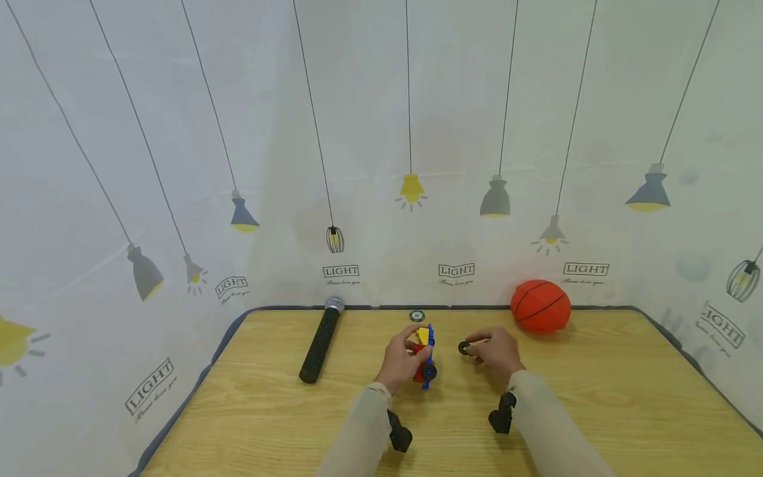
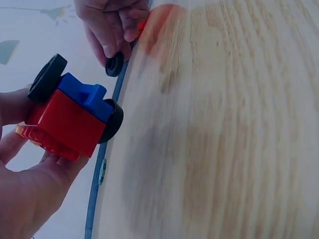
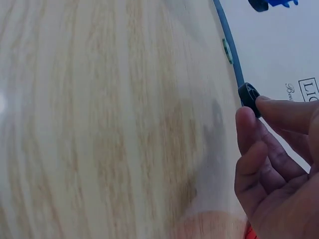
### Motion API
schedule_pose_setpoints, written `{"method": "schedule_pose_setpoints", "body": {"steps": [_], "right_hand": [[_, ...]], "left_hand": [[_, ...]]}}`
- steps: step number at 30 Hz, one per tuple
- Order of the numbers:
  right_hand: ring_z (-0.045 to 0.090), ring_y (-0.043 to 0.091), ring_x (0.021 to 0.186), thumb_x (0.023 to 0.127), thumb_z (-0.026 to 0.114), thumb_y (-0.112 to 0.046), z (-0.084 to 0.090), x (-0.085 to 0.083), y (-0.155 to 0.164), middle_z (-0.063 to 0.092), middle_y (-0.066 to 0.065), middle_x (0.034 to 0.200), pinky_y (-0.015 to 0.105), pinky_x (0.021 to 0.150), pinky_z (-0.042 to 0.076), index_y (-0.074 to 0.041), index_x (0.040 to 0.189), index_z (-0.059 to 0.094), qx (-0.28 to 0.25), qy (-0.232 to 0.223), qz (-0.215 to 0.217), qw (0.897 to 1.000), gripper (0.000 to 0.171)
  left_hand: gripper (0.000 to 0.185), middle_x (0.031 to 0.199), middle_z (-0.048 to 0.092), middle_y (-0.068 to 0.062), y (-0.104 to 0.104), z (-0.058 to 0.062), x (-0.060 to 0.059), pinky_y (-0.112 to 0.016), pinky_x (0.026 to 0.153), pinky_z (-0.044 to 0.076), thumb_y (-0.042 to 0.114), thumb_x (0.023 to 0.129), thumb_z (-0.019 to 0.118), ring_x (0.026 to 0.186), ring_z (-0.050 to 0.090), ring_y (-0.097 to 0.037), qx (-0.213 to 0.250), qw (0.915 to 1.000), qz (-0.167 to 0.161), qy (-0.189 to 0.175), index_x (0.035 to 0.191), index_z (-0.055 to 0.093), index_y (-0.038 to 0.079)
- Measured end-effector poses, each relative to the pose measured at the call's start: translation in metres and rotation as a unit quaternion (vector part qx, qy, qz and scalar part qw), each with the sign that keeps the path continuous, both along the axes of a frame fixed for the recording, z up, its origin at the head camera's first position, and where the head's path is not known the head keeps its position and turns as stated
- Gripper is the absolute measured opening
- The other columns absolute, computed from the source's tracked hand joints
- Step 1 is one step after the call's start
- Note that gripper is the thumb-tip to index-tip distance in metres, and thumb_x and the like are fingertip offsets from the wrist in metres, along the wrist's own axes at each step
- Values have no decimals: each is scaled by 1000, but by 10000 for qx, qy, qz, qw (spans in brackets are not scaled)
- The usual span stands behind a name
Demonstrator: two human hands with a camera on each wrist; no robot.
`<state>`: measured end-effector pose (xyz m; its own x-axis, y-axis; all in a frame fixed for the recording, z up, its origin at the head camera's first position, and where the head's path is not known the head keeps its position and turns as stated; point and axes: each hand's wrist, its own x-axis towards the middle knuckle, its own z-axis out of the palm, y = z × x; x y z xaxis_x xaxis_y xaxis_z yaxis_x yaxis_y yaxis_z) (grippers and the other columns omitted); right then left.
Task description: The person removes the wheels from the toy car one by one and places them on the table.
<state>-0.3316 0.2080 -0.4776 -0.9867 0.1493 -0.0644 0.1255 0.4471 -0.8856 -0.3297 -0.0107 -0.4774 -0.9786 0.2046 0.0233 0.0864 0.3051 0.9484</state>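
My left hand (image 1: pixel 402 360) grips a toy car (image 1: pixel 422 361) built of red, blue and yellow bricks, held above the table. In the left wrist view the car's red body (image 2: pixel 67 122) is tilted, and black wheels (image 2: pixel 48 78) sit on the blue part at one end. Between thumb and fingertips, my right hand (image 1: pixel 496 351) pinches a small black wheel (image 3: pixel 248 98). That wheel is apart from the car, a short way to its right in the head view. The car's far side is hidden by the left hand.
A black microphone (image 1: pixel 320 344) lies to the left on the wooden table (image 1: pixel 250 411). Near the back edge lies a small round green-and-white disc (image 1: pixel 417 316). An orange-red ball (image 1: pixel 540 306) with dark lines rests at the back right, against the printed white curtain (image 1: pixel 381 132).
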Motion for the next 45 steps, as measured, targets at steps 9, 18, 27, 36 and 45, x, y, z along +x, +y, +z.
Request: {"method": "schedule_pose_setpoints", "body": {"steps": [9,18,27,36,45], "right_hand": [[68,17,59,91,69,-5,-10,-10,12,75,11,82,29,53,53,3,116,70,-632,-633,-297,9955,27],[66,12,51,87,72,-2,-16,-12,4,72,7,65,25,47,52,7,108,72,-656,-400,-618,9951,23],[63,12,47,87,73,-4,-18,-14,1,69,7,60,26,47,53,8,104,72,-528,-408,-763,9949,21],[69,13,51,98,60,-22,-9,-17,8,71,8,67,27,50,57,9,103,68,-898,-848,-931,9880,33],[73,16,62,101,53,-25,8,-4,12,75,15,82,31,59,60,11,117,64,-658,-943,-78,9933,41]], "left_hand": [[50,112,63,-13,-1,0,1,-32,75,60,19,93,72,91,62,-18,150,9998,86,-22,140,56,24],[48,108,66,-13,-7,1,-2,-34,76,61,21,95,70,87,69,-16,390,9988,-162,-242,141,54,25],[47,110,65,-17,-11,2,0,-40,79,63,19,97,67,86,75,-22,798,9953,-363,-412,142,54,24],[50,107,70,-15,-11,7,-1,-29,71,57,12,97,59,84,68,-16,828,9952,-416,-325,144,53,25],[52,107,70,-14,-12,9,0,-31,74,59,13,97,60,86,68,-16,836,9953,-420,-266,147,50,21]]}}
